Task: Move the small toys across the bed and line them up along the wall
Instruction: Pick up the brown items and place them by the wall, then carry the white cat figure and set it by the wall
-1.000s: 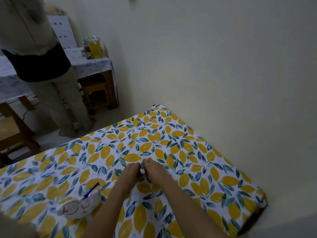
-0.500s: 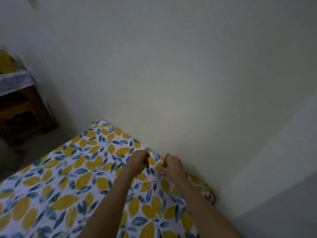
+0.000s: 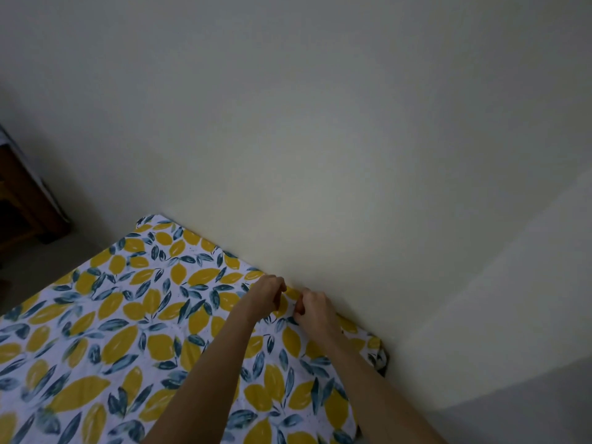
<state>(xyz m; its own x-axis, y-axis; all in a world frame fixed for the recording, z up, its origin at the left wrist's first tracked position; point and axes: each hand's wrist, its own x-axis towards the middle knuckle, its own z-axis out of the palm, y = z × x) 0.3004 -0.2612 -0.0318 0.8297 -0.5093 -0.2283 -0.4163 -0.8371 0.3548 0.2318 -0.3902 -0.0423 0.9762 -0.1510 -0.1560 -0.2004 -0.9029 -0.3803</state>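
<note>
- Left hand (image 3: 267,296) and right hand (image 3: 312,307) are curled at the bed's (image 3: 134,334) far edge, touching the wall (image 3: 320,155).
- What they grasp, I cannot tell; no toy shows.
- Risk: a small toy could slip between bed and wall.

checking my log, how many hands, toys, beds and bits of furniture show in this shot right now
hands: 2, left hand and right hand, both curled at the wall edge
toys: 0 clearly visible; anything pinched in the hands is hidden
beds: 1, bed with a lemon-print sheet
furniture: 1, dark wooden piece at far left
total: 4
</note>
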